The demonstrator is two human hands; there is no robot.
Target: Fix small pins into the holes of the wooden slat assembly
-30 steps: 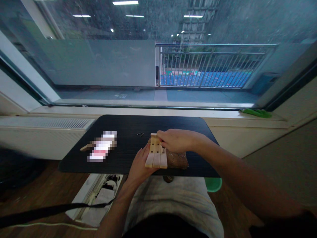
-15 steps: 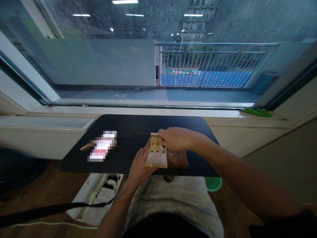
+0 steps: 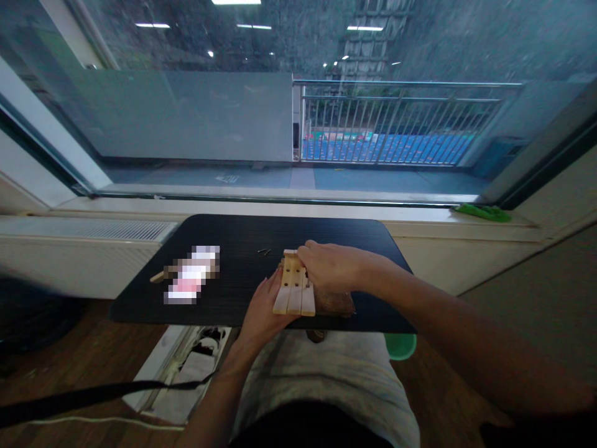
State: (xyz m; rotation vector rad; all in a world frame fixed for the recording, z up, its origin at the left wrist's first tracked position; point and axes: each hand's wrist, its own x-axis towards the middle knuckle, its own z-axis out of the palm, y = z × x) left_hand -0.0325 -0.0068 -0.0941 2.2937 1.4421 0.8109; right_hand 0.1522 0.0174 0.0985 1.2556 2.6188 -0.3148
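A pale slatted wooden piece, wider at its near end and with several dark holes, lies tilted over a brown rough-surfaced block on the black table. My left hand grips it along the left side, thumb out of sight. At the upper right edge of the piece is my right hand, its fingers curled in by the right-hand holes. A small dark part shows under those fingers, too small to name. Two thin nails or screws lie on the table beyond my left hand.
On the left of the black table, a blurred-out object rests by a wooden stick. A window sill runs behind, with a green cloth on it. A green tub stands below the table's right side.
My right hand has turned slightly at the wrist, its back and forearm dropping a little. My left hand and the wooden piece have stayed in place.
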